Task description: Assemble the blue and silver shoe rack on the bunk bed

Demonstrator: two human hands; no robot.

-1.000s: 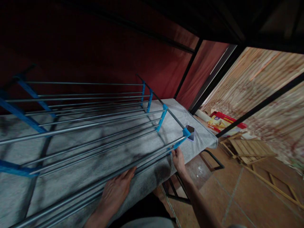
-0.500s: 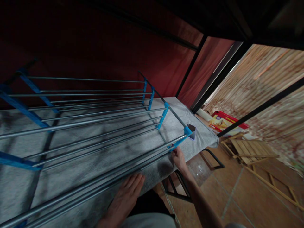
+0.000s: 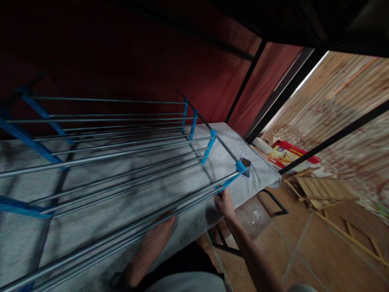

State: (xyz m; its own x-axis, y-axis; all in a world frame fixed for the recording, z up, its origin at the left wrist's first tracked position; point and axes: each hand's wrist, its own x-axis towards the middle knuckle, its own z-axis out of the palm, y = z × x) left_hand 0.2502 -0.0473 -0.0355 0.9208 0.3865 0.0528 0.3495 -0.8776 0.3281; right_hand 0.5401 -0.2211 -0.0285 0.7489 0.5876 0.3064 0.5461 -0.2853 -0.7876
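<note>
Rack tubes (image 3: 60,258) cross over left grip (image 3: 159,233); blue bracket (image 3: 232,181) beside right grip (image 3: 225,202).

A phone (image 3: 246,168) with a dark face lies on a grey cloth (image 3: 226,142), backed by a dark red curtain (image 3: 209,77) and a slanting black post (image 3: 246,79). On the tiled floor (image 3: 304,243) at right, a red-and-yellow box (image 3: 284,154) sits behind a slatted wooden piece (image 3: 326,188), before a streaked brown-and-cream curtain (image 3: 349,109). A black-framed seat (image 3: 253,213) stands beside the cloth's near edge.
</note>
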